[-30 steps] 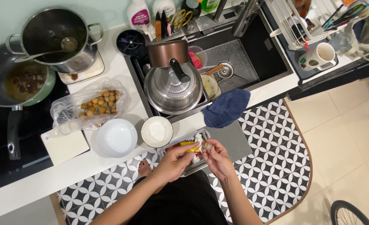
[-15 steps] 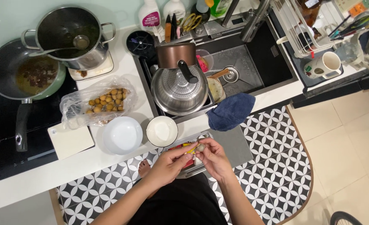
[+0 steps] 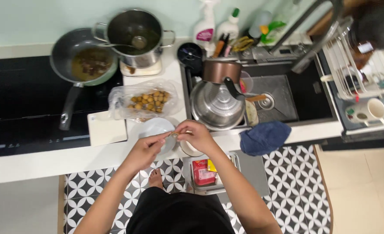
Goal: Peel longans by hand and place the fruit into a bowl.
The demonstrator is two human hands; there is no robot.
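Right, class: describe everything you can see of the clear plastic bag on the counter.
The clear plastic bag lies crumpled and flat on the white counter, between the steel pot and the white bowl. It looks thin and glossy, and holds a cluster of small, round, yellow-brown pieces. One end overlaps the white board. Neither hand touches it.

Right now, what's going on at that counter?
A person stands at the kitchen counter, left hand and right hand together, pinching a small brownish fruit over a white bowl. A clear bag of similar fruits lies just behind. A pan and a pot sit on the stovetop.
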